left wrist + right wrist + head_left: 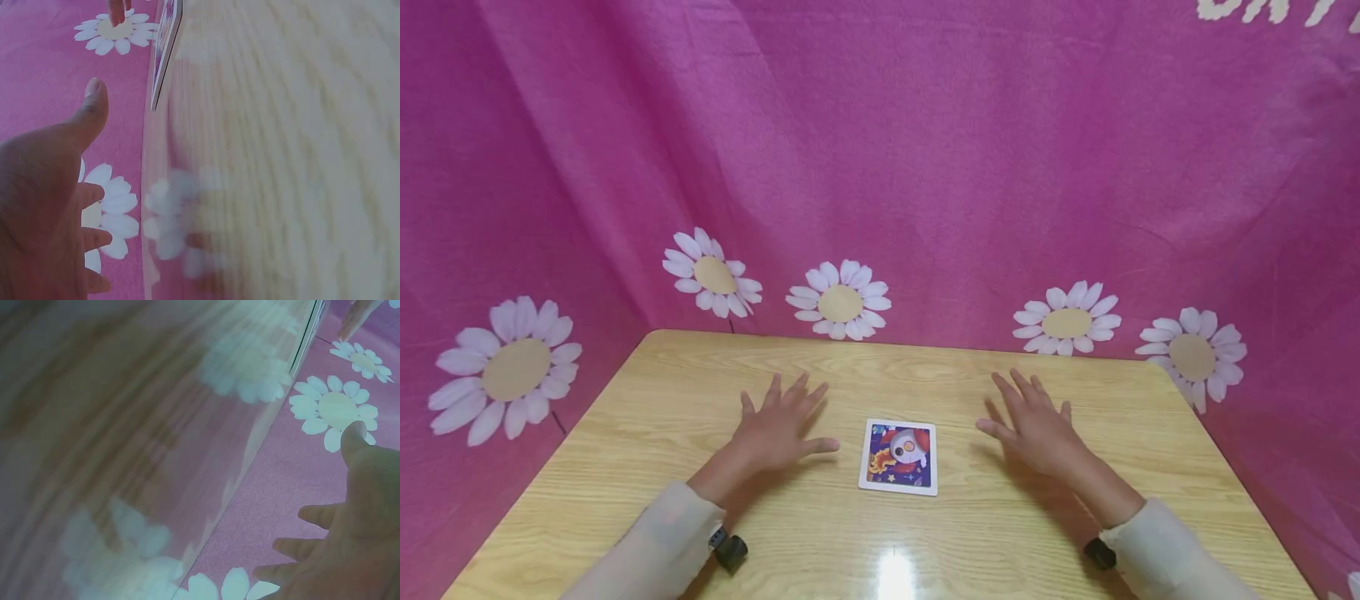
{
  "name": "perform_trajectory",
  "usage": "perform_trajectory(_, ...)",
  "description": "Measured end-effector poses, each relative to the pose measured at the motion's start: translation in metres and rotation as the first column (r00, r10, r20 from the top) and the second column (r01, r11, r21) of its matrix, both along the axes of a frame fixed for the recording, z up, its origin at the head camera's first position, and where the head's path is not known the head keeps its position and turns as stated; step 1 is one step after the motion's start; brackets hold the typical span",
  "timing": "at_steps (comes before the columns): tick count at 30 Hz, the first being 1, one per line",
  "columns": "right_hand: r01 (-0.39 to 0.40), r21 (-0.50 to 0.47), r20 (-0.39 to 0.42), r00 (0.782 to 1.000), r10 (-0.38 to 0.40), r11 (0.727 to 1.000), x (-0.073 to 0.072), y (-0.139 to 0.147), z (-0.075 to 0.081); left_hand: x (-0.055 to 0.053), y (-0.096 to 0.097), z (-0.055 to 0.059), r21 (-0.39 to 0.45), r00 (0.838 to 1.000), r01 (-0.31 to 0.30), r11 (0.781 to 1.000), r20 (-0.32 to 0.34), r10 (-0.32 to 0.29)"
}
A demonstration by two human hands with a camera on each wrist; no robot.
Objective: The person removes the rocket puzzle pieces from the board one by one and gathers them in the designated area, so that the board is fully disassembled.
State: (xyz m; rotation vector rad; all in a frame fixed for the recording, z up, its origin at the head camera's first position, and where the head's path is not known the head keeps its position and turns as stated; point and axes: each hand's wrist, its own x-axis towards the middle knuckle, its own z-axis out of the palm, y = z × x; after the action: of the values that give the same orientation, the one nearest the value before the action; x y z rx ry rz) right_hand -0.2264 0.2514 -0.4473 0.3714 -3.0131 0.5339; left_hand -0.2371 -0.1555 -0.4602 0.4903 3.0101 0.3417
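A square picture puzzle [898, 457] with a white border lies flat on the wooden table, showing a rocket, orange flames and stars on dark blue. To its left my left hand [781, 429] is held over the table with fingers spread and the thumb toward the picture. My right hand [1033, 425] is on the other side, its fingers spread as well, thumb pointing inward. Neither hand touches the picture. From the left wrist, the picture's thin edge [165, 53] shows beyond my left thumb [92, 115].
The light wooden table [1000, 542] has rounded far corners and a glossy top. A pink curtain [925, 167] with large white daisies hangs behind it and along both sides. Dark wrist cameras are strapped below both sleeves.
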Motion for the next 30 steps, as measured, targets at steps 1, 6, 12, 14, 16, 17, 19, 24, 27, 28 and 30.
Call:
perform_trajectory(1,-0.003,-0.002,-0.003,1.000,0.003,1.000,0.000,-0.001,0.000,0.001,0.001,0.000,0.003,1.000,0.003,1.000,0.005,-0.003)
perform_trajectory(6,-0.014,-0.008,-0.005,1.000,0.014,1.000,0.001,-0.005,0.000,0.005,0.008,0.001,0.029,0.999,0.031,0.999,0.040,-0.032)
perform_trajectory(12,-0.024,-0.008,-0.003,1.000,0.024,1.000,0.001,-0.009,-0.001,0.010,0.017,0.000,0.057,0.996,0.051,0.997,0.074,-0.055)
perform_trajectory(14,-0.027,-0.011,-0.003,1.000,0.027,1.000,0.001,-0.010,-0.001,0.011,0.019,-0.001,0.074,0.994,0.055,0.996,0.095,-0.062)
perform_trajectory(16,-0.033,-0.015,-0.003,0.999,0.033,0.999,0.001,-0.012,-0.001,0.012,0.022,-0.002,0.096,0.991,0.061,0.993,0.114,-0.072)
perform_trajectory(17,-0.034,-0.017,-0.001,0.999,0.034,0.999,0.001,-0.012,-0.001,0.013,0.024,-0.003,0.104,0.990,0.067,0.992,0.119,-0.080)
perform_trajectory(19,-0.038,-0.021,0.005,0.999,0.038,0.999,0.001,-0.013,-0.001,0.014,0.026,-0.003,0.110,0.988,0.081,0.991,0.125,-0.095)
perform_trajectory(24,-0.047,-0.026,0.011,0.999,0.047,0.999,0.001,-0.015,-0.003,0.017,0.031,-0.004,0.097,0.984,0.116,0.988,0.124,-0.128)
perform_trajectory(27,-0.055,-0.029,0.010,0.998,0.056,0.998,0.001,-0.018,-0.003,0.017,0.034,-0.006,0.098,0.981,0.132,0.986,0.128,-0.144)
perform_trajectory(28,-0.060,-0.030,0.010,0.998,0.060,0.998,0.001,-0.019,-0.003,0.017,0.034,-0.006,0.100,0.980,0.135,0.986,0.131,-0.148)
perform_trajectory(30,-0.069,-0.032,0.011,0.998,0.069,0.997,0.002,-0.021,-0.003,0.018,0.035,-0.007,0.102,0.979,0.143,0.984,0.132,-0.156)
